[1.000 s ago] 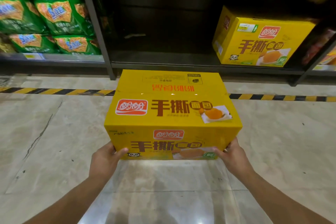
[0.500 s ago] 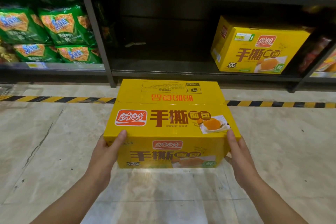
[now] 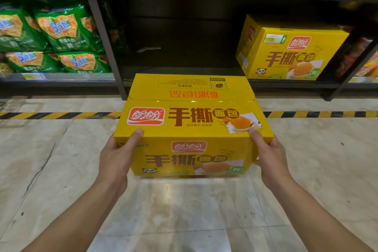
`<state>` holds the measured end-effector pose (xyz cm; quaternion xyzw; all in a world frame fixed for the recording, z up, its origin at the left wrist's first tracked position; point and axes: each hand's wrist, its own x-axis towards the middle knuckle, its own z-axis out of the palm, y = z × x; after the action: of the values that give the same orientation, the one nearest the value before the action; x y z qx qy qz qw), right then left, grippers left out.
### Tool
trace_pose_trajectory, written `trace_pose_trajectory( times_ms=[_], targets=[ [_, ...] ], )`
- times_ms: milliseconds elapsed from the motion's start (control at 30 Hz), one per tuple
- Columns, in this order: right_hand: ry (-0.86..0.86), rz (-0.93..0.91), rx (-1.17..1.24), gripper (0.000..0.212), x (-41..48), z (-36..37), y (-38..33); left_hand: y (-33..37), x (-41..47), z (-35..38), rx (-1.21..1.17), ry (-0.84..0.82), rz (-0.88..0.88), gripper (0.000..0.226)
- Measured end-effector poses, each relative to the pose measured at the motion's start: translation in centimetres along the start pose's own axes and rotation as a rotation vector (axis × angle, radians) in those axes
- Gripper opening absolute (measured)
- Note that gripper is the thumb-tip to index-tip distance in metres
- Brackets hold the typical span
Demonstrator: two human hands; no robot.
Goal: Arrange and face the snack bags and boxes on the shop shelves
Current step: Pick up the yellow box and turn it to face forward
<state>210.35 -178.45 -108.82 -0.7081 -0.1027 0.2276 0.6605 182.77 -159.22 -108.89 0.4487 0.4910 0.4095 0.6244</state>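
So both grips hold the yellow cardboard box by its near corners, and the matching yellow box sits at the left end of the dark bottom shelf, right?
No: the head view shows the matching yellow box at the right end of the dark bottom shelf, not the left. The left grip and right grip do hold the yellow cardboard box by its near corners.

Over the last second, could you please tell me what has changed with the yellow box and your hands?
The left hand and right hand slid from the lower corners of the yellow box up to its top edge, thumbs on the lid, and carried it nearer the bottom shelf. The shelved box and green bags stayed put.
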Motion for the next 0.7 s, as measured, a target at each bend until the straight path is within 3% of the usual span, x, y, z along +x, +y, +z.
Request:
trace_pose_trajectory(
  times_ms=[100,267,433,633,700],
  targets=[
    [-0.006,-0.028,0.02,0.012,1.7,1.9,-2.2,2.3,2.4,0.6,-0.007,-0.012,0.014,0.031],
    [0.019,-0.019,0.036,0.03,4.9,6.1,-5.8,6.9,7.3,2.0,-0.016,-0.011,0.021,0.032],
    [0.021,-0.005,0.017,0.021,7.1,10.0,-9.2,10.9,11.5,2.6,-0.009,-0.011,0.014,0.032],
    [0.007,-0.03,-0.011,0.04,11.2,13.1,-13.1,14.4,16.3,4.9,-0.024,0.0,0.02,0.031],
    [0.001,-0.045,0.002,0.032,13.7,13.7,-14.1,15.3,18.1,6.9,-0.027,0.001,0.016,0.03]
  ],
)
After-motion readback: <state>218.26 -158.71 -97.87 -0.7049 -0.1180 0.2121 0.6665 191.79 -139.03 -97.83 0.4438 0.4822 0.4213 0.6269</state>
